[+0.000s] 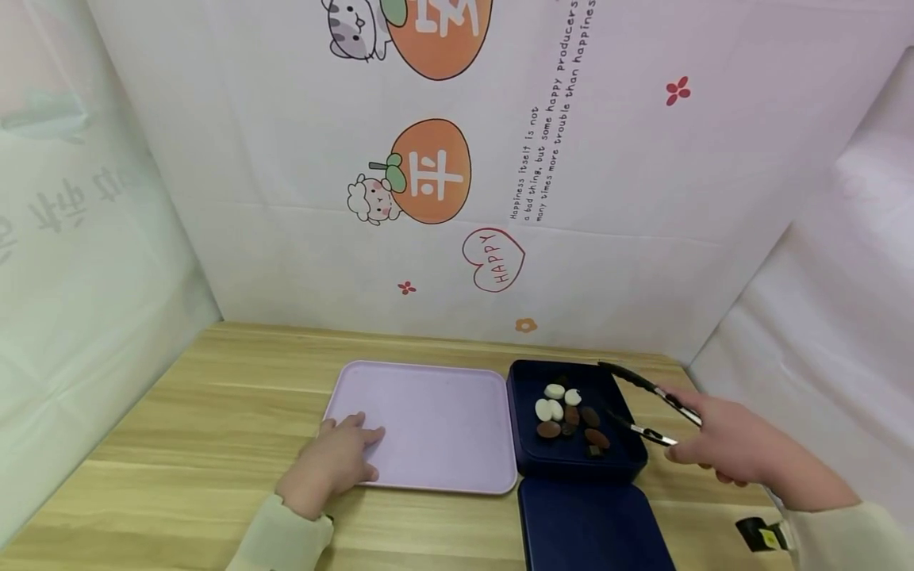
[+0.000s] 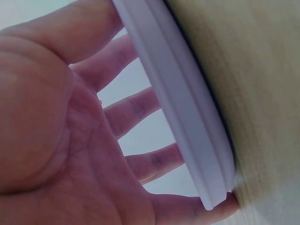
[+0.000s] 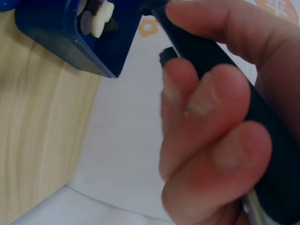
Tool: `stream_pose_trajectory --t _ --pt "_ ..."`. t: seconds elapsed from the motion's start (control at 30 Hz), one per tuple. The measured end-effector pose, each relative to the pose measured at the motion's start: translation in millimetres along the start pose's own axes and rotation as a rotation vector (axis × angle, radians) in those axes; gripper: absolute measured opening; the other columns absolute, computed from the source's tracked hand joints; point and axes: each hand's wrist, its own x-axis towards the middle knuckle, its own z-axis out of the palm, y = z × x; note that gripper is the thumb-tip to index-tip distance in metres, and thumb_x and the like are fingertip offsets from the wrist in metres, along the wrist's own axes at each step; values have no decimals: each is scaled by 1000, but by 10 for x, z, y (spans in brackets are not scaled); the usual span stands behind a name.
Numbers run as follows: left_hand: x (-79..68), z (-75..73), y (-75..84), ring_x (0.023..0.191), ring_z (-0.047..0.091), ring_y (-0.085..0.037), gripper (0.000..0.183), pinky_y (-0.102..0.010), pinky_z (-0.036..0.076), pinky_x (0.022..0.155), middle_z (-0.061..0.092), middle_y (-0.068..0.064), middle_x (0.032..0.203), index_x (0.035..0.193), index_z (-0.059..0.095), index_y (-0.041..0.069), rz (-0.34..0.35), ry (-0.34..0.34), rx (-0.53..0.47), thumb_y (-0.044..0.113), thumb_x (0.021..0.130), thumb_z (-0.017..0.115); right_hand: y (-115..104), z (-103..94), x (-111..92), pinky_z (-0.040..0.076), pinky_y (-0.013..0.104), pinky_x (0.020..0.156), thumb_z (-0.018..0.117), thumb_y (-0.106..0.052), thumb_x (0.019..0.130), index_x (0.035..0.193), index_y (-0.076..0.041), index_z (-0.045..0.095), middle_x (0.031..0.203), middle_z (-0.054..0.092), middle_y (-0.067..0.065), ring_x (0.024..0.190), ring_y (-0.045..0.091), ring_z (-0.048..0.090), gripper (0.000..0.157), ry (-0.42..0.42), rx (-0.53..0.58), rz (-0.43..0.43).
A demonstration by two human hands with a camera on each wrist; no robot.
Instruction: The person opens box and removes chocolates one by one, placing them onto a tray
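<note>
My left hand [image 1: 334, 458] rests with spread fingers on the left edge of a lilac tray [image 1: 443, 428]; in the left wrist view the fingers reach over the tray's rim [image 2: 180, 112]. Black-and-silver tongs [image 1: 646, 385] are gripped in my right hand [image 1: 739, 440], their arms spread apart. One tong tip is at the back rim of a navy box [image 1: 578, 466], the other lower, over its right part. Inside the box lie several white stones [image 1: 543, 410] and brown stones [image 1: 548, 429]. Curled fingers wrap the tongs' dark handle [image 3: 276, 154] in the right wrist view.
A navy lid [image 1: 593, 523] lies in front of the box, which stands against the tray's right side. All sit on a wooden table [image 1: 178, 444]. White printed sheeting [image 1: 607, 270] rises behind the table and at both sides.
</note>
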Motion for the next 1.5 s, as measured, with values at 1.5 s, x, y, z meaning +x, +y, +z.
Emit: stream_pose_trajectory --t 1.5 --pt "6 18 -9 127 33 -64 61 -81 37 85 46 -23 146 133 66 15 -16 17 5 25 76 85 -144 122 283 29 25 38 71 -48 89 156 5 11 53 42 2 41 12 30 104 -217 47 199"
